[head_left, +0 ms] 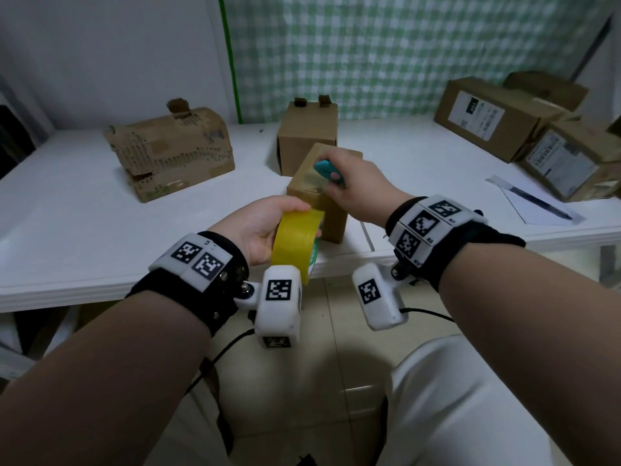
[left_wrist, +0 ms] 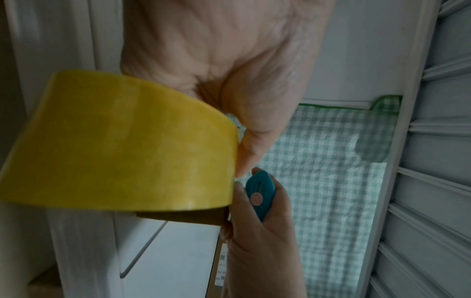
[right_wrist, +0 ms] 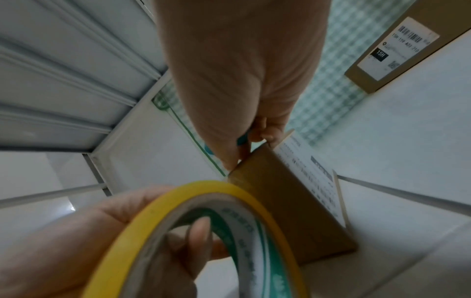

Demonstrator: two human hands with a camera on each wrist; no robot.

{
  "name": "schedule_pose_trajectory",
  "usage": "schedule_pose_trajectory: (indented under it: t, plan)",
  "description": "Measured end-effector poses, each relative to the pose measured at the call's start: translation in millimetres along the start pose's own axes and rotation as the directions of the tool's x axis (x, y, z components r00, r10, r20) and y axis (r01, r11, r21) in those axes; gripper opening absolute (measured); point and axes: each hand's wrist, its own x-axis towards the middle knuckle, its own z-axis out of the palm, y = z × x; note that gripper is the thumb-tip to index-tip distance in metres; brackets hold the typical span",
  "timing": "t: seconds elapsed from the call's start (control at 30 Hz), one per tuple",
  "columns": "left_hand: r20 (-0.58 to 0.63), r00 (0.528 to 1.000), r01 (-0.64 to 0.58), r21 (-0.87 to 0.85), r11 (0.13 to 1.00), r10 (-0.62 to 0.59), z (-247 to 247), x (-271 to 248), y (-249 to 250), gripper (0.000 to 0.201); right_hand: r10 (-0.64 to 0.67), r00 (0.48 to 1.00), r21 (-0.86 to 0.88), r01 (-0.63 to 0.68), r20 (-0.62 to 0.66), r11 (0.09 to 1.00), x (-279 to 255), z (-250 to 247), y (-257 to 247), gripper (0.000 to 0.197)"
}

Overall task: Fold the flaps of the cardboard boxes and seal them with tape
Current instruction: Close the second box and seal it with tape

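A small closed cardboard box point(head_left: 324, 163) stands near the table's front edge, glossy tape across its top. My left hand point(head_left: 265, 230) grips a yellow tape roll point(head_left: 297, 242) just in front of the box, thumb on the outside and fingers through the core point(right_wrist: 201, 231). My right hand point(head_left: 356, 190) holds a teal cutter point(head_left: 327, 169) at the box's top front edge. In the left wrist view the tape roll point(left_wrist: 122, 145) fills the frame, with the cutter point(left_wrist: 260, 193) beside it. The right wrist view shows the box point(right_wrist: 288, 203) with a label on its side.
A torn, crumpled box point(head_left: 171, 153) lies at the left of the white table point(head_left: 77, 223). Another closed box point(head_left: 307, 136) stands just behind the one in hand. Several labelled boxes point(head_left: 497, 116) are stacked at the right, with a paper sheet and pen point(head_left: 537, 200) in front.
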Motion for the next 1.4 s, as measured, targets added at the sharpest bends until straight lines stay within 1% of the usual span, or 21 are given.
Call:
schedule_pose_trajectory:
  t: [0.07,0.2,0.43,0.63,0.73,0.83,0.9,1.03,1.1,1.3,1.4]
  plan:
    - [0.012,1.000,-0.002,0.003,1.000,0.002,0.1,-0.3,0.8,0.016,0.009,1.000,-0.012,-0.009,0.022,1.000,2.9,1.1,1.5,0.038]
    - [0.041,0.999,0.015,0.023,1.000,-0.016,-4.4,0.7,2.2,0.015,0.014,0.998,0.045,-0.017,0.057,0.999,6.3,-1.0,4.1,0.045]
    - [0.087,0.991,0.099,0.056,0.994,-0.103,-16.3,-0.3,1.0,0.031,0.041,0.997,0.054,-0.044,0.066,0.998,10.1,1.2,5.3,0.046]
    - [0.051,0.994,0.094,0.010,0.996,-0.094,-11.0,-0.7,-4.6,0.030,0.035,0.997,0.017,-0.037,0.072,0.999,7.8,2.7,4.3,0.045]
    - [0.017,0.997,0.069,-0.022,0.997,-0.069,-5.8,0.7,-6.8,0.027,0.027,0.995,-0.029,-0.025,0.094,0.999,7.5,-2.7,1.6,0.038]
    - [0.008,0.998,0.065,-0.027,0.997,-0.065,-3.8,3.5,-7.7,0.030,0.028,0.998,-0.054,-0.025,0.054,0.998,5.0,-11.6,-2.0,0.033]
    - [0.005,0.998,0.066,-0.027,0.997,-0.066,-4.0,5.4,-7.8,0.031,0.018,0.998,-0.101,-0.012,0.063,0.995,0.8,-15.2,-6.4,0.027]
    - [0.012,0.997,0.072,-0.023,0.997,-0.071,-5.2,5.0,-8.2,0.033,0.013,0.971,-0.317,0.066,0.239,0.946,-8.2,-13.2,-14.4,0.024]
    - [0.020,0.997,0.071,-0.029,0.997,-0.071,-6.1,4.6,-8.8,0.035,0.018,0.957,-0.412,0.107,0.289,0.905,-9.3,-10.0,-17.3,0.024]
    - [0.033,0.998,0.058,-0.047,0.997,-0.056,-12.2,3.9,-10.7,0.035,0.067,0.933,-0.555,0.151,0.353,0.818,-3.6,-4.9,-30.6,0.023]
    - [0.030,0.998,0.057,-0.032,0.998,-0.056,-15.4,4.4,-10.7,0.033,0.080,0.918,-0.630,0.201,0.388,0.750,1.4,-3.5,-36.8,0.023]
